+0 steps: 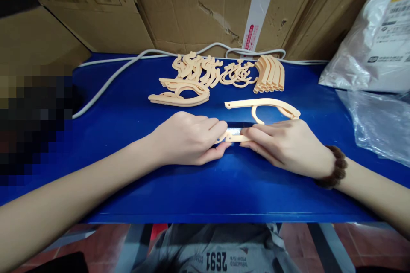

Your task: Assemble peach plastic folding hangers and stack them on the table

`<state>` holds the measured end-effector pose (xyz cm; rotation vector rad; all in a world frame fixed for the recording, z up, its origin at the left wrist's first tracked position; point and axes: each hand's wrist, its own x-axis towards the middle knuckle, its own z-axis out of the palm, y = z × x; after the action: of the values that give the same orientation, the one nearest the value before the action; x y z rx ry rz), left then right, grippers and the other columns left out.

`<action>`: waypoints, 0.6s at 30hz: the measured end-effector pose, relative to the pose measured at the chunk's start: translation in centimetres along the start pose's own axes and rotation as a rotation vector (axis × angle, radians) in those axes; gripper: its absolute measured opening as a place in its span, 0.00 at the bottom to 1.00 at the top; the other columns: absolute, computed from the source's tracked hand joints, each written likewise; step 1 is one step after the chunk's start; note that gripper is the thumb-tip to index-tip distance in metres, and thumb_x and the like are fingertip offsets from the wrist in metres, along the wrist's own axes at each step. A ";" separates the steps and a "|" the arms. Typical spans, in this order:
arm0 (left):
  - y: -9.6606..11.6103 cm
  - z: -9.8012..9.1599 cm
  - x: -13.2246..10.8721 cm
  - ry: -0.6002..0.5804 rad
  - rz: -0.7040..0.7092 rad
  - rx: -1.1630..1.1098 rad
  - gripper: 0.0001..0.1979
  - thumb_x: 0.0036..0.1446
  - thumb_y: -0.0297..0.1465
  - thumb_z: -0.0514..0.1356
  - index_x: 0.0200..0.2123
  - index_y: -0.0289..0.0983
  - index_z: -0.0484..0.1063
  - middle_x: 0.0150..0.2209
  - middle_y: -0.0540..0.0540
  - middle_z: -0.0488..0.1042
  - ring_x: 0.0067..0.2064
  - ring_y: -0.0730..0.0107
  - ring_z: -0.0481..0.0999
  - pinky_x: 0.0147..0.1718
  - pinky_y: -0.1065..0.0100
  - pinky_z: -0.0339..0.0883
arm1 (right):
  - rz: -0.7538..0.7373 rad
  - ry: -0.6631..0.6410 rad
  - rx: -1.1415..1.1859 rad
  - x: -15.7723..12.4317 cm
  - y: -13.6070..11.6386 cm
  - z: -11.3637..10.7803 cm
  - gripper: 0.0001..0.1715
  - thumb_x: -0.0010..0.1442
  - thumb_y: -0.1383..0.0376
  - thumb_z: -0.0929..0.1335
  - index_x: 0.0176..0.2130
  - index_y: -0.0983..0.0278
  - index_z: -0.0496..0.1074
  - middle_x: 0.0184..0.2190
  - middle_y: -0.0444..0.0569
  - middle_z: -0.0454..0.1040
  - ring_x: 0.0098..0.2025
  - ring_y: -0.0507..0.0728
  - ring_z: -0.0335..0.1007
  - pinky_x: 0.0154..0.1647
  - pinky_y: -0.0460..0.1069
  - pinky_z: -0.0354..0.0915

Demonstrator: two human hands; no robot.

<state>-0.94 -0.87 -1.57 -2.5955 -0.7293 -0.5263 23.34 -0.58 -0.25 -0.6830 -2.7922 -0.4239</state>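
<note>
Close together over the blue table (205, 192), both hands grip small beige plastic pieces that look like folding hanger parts. My left hand (195, 138) is closed, pinching one end, and most of that piece is hidden by the fingers. My right hand (282, 143) is closed on a beige hanger arm (235, 138) whose holed end shows between the hands. Just beyond the right hand lies a beige hanger arm with a hook (265, 102), partly covered by the knuckles. Folded hangers (179, 99) are stacked beyond my left hand.
Farther back are piles of wavy beige arms (197, 67), loose hooks (237, 73) and a row of curved arms (270, 72). A white cable (112, 83) runs behind them. Cardboard boxes (198, 4) stand at the back; plastic-wrapped packages (371, 47) sit on the right.
</note>
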 end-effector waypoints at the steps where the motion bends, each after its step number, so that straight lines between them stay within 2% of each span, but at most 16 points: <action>1: 0.0 0.0 0.0 0.001 0.006 0.007 0.15 0.66 0.35 0.51 0.27 0.38 0.64 0.21 0.52 0.69 0.21 0.71 0.71 0.20 0.66 0.49 | 0.002 -0.005 0.000 0.0 0.0 0.0 0.20 0.73 0.60 0.58 0.33 0.64 0.68 0.25 0.42 0.73 0.22 0.50 0.65 0.26 0.48 0.49; 18: 0.0 0.0 0.0 0.034 0.014 0.011 0.15 0.66 0.34 0.52 0.26 0.38 0.64 0.20 0.53 0.67 0.21 0.72 0.70 0.20 0.66 0.50 | 0.019 -0.019 0.045 -0.1 0.3 0.2 0.20 0.73 0.59 0.58 0.34 0.64 0.70 0.25 0.42 0.74 0.23 0.50 0.68 0.25 0.49 0.50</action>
<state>-0.94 -0.83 -1.54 -2.5731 -0.7001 -0.5585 23.50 -0.32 -0.38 -0.7067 -2.8013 -0.3512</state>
